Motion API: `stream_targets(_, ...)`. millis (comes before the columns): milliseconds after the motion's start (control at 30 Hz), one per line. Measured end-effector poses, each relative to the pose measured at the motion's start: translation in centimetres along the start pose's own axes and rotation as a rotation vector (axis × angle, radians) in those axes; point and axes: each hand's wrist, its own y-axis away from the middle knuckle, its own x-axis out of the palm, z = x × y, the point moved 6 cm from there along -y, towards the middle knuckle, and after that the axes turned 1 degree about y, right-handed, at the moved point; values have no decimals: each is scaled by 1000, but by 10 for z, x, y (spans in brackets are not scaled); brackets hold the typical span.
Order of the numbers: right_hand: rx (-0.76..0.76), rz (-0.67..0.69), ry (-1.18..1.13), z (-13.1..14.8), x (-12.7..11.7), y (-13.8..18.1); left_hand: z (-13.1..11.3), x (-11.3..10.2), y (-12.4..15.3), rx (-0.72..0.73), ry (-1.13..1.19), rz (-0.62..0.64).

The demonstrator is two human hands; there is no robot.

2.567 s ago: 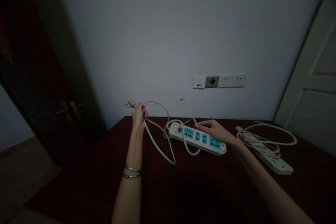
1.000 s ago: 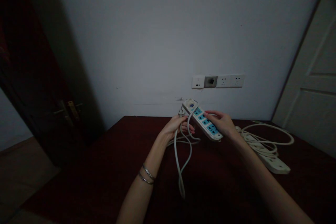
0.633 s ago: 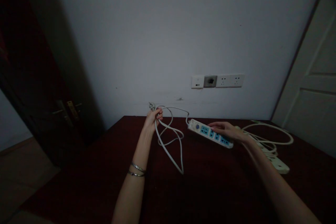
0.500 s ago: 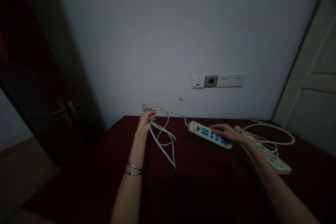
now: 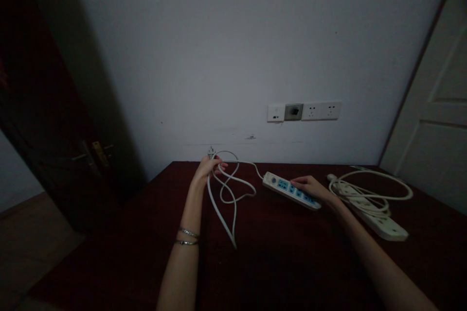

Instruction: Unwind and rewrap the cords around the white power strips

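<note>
My left hand (image 5: pixel 207 168) is closed around loops of a white cable (image 5: pixel 228 199), with the plug (image 5: pixel 210 151) sticking up just above the fingers. The loops hang down onto the dark red table (image 5: pixel 277 257). The cable runs right to a white power strip with blue sockets (image 5: pixel 288 189), which lies on the table. My right hand (image 5: pixel 310 187) rests on the strip's right end, fingers curled over it.
A second white power strip (image 5: pixel 377 221) with its coiled cable (image 5: pixel 368 192) lies at the table's right. Wall sockets (image 5: pixel 304 111) sit above the table's far edge. A dark door (image 5: pixel 44 121) stands at left, a white door (image 5: pixel 434 121) at right.
The power strip, lifted a second ago, has come down flat on the table under my right hand. My left hand has moved out to the left with the cable loops.
</note>
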Motion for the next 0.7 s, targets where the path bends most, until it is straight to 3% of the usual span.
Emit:
stream_targets(200,42,7,40,-8,7,3,-4,23,9,-5,-118,56)
stream_targets(700,92,-80,272,-6,3,4,-19,3,16,29,-69,-13)
